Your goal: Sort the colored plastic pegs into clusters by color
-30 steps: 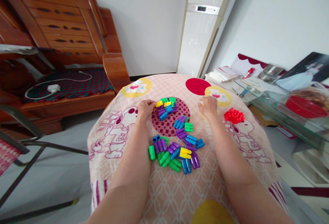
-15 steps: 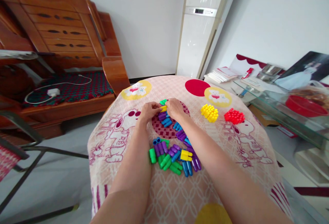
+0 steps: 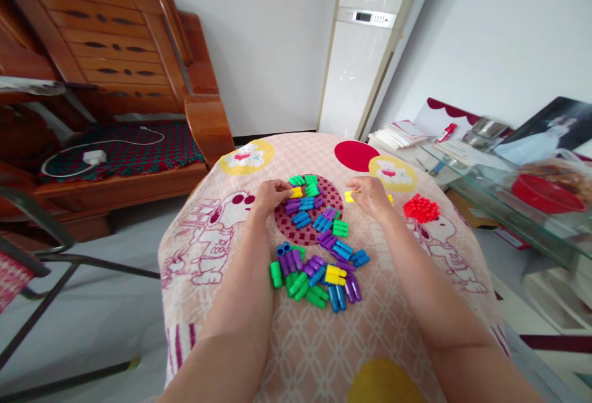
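Observation:
My left hand (image 3: 272, 197) is at the far side of the round table, fingers pinching a yellow plastic block (image 3: 296, 193) with paired pegs. My right hand (image 3: 369, 197) is farther right, its fingers closed on another yellow block (image 3: 350, 196). That hand hides most of the yellow block cluster (image 3: 391, 199). Between my hands lie green blocks (image 3: 312, 189), with purple blocks (image 3: 292, 206) and blue blocks (image 3: 301, 218) nearer me. A loose pile of purple, green and blue blocks spreads between my forearms, with a yellow block (image 3: 335, 274) on top.
A tight group of red blocks (image 3: 421, 208) stands on the patterned tablecloth (image 3: 319, 353) at the right. Beyond the table are a wooden bench (image 3: 115, 76) at left and a white floor-standing unit (image 3: 351, 63). A glass shelf (image 3: 504, 196) with a red basket (image 3: 550, 193) is at right.
My right hand has moved right from the middle, beside my left hand, to the yellow cluster, and a yellow block shows at its fingertips. My left hand stays on its yellow block.

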The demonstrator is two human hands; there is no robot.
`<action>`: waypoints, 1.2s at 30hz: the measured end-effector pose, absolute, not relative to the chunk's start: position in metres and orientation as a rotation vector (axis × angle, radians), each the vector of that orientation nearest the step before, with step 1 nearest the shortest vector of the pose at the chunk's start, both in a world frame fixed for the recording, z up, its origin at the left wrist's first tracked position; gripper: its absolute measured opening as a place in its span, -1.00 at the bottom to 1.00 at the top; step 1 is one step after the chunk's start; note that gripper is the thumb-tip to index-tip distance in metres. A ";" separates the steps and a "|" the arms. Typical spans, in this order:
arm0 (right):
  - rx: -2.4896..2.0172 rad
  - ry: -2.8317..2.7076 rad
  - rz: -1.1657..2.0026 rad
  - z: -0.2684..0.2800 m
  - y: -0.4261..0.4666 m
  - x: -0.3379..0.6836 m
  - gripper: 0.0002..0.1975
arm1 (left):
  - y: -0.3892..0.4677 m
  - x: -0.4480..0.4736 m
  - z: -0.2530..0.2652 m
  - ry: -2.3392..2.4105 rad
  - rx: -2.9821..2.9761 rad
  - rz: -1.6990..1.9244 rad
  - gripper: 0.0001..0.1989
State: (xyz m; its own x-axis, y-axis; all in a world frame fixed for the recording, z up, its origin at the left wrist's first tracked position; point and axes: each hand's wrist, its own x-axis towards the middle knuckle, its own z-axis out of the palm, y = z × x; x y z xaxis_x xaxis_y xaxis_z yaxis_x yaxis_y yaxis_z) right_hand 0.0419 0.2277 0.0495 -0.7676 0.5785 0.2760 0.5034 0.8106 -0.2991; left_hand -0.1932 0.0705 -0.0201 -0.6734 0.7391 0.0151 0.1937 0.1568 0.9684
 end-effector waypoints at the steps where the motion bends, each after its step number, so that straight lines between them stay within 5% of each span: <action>1: -0.830 -2.680 0.270 0.050 0.234 0.052 -0.63 | 0.071 -0.193 -0.020 1.968 0.881 1.542 -0.88; 27: -1.213 -2.933 -0.326 0.046 0.235 0.093 -0.79 | 0.072 -0.195 -0.022 1.984 0.886 1.528 -0.85; 36: -1.224 -2.706 -0.179 0.043 0.241 0.090 -0.76 | 0.070 -0.191 -0.018 1.948 0.840 1.569 -0.86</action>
